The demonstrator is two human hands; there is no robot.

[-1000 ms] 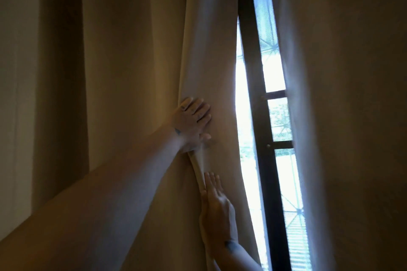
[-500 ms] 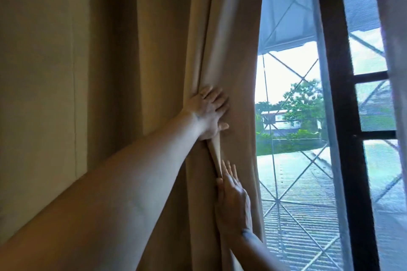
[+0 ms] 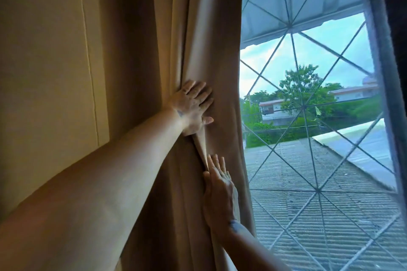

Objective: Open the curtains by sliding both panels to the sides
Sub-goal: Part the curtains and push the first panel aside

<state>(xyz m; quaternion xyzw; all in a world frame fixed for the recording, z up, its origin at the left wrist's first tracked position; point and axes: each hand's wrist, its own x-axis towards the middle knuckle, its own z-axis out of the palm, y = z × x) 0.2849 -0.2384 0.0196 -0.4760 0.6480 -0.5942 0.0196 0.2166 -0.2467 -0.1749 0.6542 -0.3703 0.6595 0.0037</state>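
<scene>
The beige left curtain panel point(image 3: 211, 39) hangs bunched in folds at the left side of the window. My left hand point(image 3: 193, 109) lies flat on it with fingers spread, pressing the cloth leftward at mid-height. Just below, my right hand point(image 3: 220, 189) rests flat against the panel's inner edge, fingers pointing up along a fold that runs between the two hands. Neither hand closes around the cloth. The right curtain panel is out of view.
A beige wall point(image 3: 44, 72) stands left of the curtain. The uncovered window pane point(image 3: 308, 138) has a diamond-pattern grille, with a corrugated roof, trees and houses outside. A dark vertical window frame point(image 3: 383, 61) runs down the right edge.
Both hands have pushed the left panel further left, so much more of the window shows. The view has swung left and the right panel has left the frame.
</scene>
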